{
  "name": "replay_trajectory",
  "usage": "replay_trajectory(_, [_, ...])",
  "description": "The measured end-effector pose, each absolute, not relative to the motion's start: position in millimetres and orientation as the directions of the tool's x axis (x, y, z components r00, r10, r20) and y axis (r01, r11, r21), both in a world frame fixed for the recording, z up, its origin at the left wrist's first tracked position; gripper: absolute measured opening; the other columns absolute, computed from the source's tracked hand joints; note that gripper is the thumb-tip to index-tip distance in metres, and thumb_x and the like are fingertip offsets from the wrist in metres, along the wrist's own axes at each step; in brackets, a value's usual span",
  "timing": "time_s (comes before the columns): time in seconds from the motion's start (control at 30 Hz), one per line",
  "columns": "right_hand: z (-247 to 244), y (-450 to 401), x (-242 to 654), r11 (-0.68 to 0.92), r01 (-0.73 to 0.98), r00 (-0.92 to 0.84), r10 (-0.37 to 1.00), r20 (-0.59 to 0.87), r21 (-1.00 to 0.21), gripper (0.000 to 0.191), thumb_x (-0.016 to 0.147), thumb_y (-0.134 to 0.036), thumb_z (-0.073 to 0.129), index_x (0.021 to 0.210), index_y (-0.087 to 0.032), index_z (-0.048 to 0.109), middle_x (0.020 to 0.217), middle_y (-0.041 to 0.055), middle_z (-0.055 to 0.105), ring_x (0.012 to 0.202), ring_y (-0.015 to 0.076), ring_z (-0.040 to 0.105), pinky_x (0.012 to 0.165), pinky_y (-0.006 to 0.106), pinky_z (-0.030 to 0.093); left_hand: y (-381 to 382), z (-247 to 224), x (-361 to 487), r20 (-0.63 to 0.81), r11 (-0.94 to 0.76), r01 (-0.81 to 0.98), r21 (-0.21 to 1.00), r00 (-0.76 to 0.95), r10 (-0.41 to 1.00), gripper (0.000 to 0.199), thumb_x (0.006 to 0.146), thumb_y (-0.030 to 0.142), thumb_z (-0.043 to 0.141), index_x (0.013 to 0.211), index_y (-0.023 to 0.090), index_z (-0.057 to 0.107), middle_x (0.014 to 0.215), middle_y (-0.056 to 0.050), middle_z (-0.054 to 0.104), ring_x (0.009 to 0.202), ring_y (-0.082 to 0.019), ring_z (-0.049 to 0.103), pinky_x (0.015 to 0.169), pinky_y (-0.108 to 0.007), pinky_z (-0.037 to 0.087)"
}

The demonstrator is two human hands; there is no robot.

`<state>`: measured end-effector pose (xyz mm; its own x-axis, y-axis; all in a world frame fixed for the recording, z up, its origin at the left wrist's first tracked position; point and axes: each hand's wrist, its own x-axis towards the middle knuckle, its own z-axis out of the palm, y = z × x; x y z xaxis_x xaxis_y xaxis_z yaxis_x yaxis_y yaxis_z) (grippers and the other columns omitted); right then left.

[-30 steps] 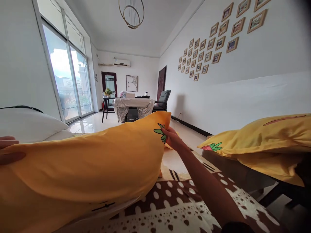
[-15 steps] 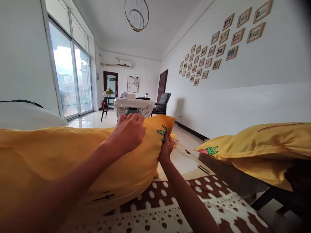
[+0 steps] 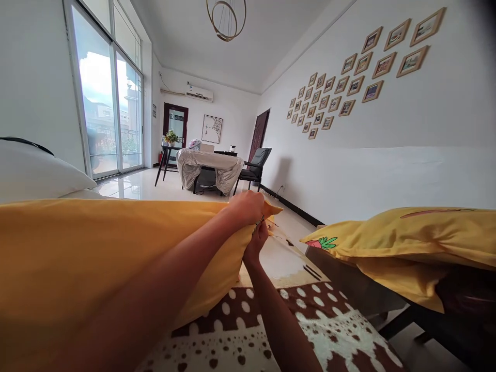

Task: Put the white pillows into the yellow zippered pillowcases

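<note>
A large yellow pillow (image 3: 96,243) stretches across the left and middle of the view, in front of me. Near its right corner, my left hand (image 3: 247,205) is closed over the top edge, the back of the hand toward me and the fingertips hidden. Just below, my right hand (image 3: 256,242) pinches the pillow's side edge, partly covering a small green printed leaf. My two hands are close together at this corner. The left forearm lies across the pillow's face.
Below lies a brown and white patterned blanket (image 3: 279,320). A second yellow pillow (image 3: 418,232) with a radish print rests on dark furniture at right. Behind the big pillow, a white pillow (image 3: 42,168) shows at left. Farther off are a covered table (image 3: 211,159) and black chair (image 3: 258,165).
My left hand has moved right along the top edge to the pillow's corner, beside my right hand. The corner now folds lower, and the leaf print is mostly covered. The view has shifted slightly.
</note>
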<state>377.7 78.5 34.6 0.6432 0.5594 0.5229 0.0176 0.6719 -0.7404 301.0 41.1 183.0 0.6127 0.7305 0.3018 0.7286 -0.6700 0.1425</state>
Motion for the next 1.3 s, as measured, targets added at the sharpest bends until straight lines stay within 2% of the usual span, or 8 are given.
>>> replay_trajectory(0.23, [12, 83, 403, 0.608, -0.033, 0.383, 0.741, 0.551, -0.794, 0.040, 0.074, -0.059, 0.053, 0.067, -0.020, 0.049, 0.062, -0.0027, 0.049, 0.059, 0.0114, 0.041, 0.055, 0.023, 0.035, 52, 185, 290, 0.428, -0.698, 0.706, 0.121, 0.597, 0.678, 0.022, 0.083, 0.030, 0.046, 0.093, 0.021, 0.064, 0.097, -0.010, 0.067, 0.093, -0.029, 0.063, 0.075, -0.037, 0.048])
replay_trajectory(0.33, [-9, 83, 404, 0.570, -0.046, 0.288, 0.794, 0.536, -0.820, 0.031, 0.070, -0.049, 0.059, 0.072, -0.019, 0.054, 0.066, -0.0016, 0.054, 0.062, 0.0124, 0.044, 0.058, 0.024, 0.039, 49, 193, 286, 0.453, -0.685, 0.727, 0.045, 0.596, 0.662, 0.022, 0.079, 0.019, 0.046, 0.092, 0.019, 0.064, 0.096, -0.011, 0.066, 0.094, -0.030, 0.063, 0.077, -0.038, 0.047])
replay_trajectory(0.43, [-21, 85, 393, 0.562, -0.054, 0.288, 0.800, 0.526, -0.825, 0.021, 0.070, -0.041, 0.056, 0.071, -0.020, 0.052, 0.068, -0.0010, 0.055, 0.064, 0.0128, 0.044, 0.059, 0.025, 0.040, 44, 194, 289, 0.467, -0.641, 0.767, -0.045, 0.583, 0.665, 0.030, 0.080, 0.010, 0.040, 0.098, 0.017, 0.062, 0.105, -0.013, 0.063, 0.096, -0.029, 0.063, 0.076, -0.035, 0.048])
replay_trajectory(0.63, [-20, 106, 375, 0.573, -0.046, 0.306, 0.788, 0.535, -0.818, 0.017, 0.070, -0.038, 0.050, 0.070, -0.021, 0.049, 0.069, -0.0007, 0.053, 0.063, 0.0132, 0.041, 0.059, 0.026, 0.040, 57, 187, 291, 0.526, -0.570, 0.821, 0.013, 0.480, 0.702, 0.036, 0.078, 0.011, 0.041, 0.110, 0.020, 0.055, 0.092, -0.011, 0.067, 0.090, -0.029, 0.065, 0.074, -0.036, 0.047])
replay_trajectory(0.87, [-59, 129, 386, 0.547, 0.044, 0.330, 0.782, 0.529, -0.836, 0.029, 0.073, -0.042, 0.046, 0.056, -0.022, 0.033, 0.055, -0.0053, 0.033, 0.057, 0.0105, 0.028, 0.051, 0.023, 0.029, 95, 187, 271, 0.517, -0.561, 0.808, 0.181, 0.407, 0.753, 0.033, 0.086, 0.042, 0.039, 0.090, 0.018, 0.061, 0.093, -0.013, 0.067, 0.084, -0.027, 0.063, 0.071, -0.034, 0.046])
replay_trajectory(1.0, [-86, 131, 387, 0.507, 0.095, 0.314, 0.802, 0.509, -0.857, 0.032, 0.075, -0.045, 0.045, 0.055, -0.022, 0.034, 0.054, -0.0052, 0.033, 0.056, 0.0102, 0.027, 0.049, 0.022, 0.027, 105, 185, 264, 0.491, -0.544, 0.814, 0.206, 0.395, 0.777, 0.055, 0.080, 0.063, 0.041, 0.111, 0.019, 0.053, 0.101, -0.012, 0.065, 0.089, -0.028, 0.061, 0.074, -0.036, 0.046])
replay_trajectory(1.1, [-95, 131, 385, 0.486, 0.129, 0.298, 0.813, 0.501, -0.865, 0.036, 0.079, -0.048, 0.038, 0.055, -0.022, 0.031, 0.053, -0.0048, 0.032, 0.054, 0.0100, 0.028, 0.048, 0.023, 0.028, 109, 181, 255, 0.361, -0.471, 0.851, 0.233, 0.375, 0.854, 0.079, 0.072, 0.080, 0.034, 0.117, 0.017, 0.048, 0.109, -0.016, 0.063, 0.093, -0.031, 0.061, 0.075, -0.037, 0.046])
replay_trajectory(1.3, [-103, 134, 388, 0.450, 0.291, 0.322, 0.785, 0.530, -0.844, 0.038, 0.082, -0.044, 0.036, 0.052, -0.022, 0.027, 0.047, -0.0046, 0.030, 0.051, 0.0108, 0.025, 0.048, 0.025, 0.023, 112, 173, 220, 0.319, -0.405, 0.894, 0.191, 0.334, 0.887, 0.091, 0.069, 0.085, 0.025, 0.134, 0.021, 0.037, 0.109, -0.014, 0.063, 0.097, -0.031, 0.060, 0.077, -0.038, 0.045])
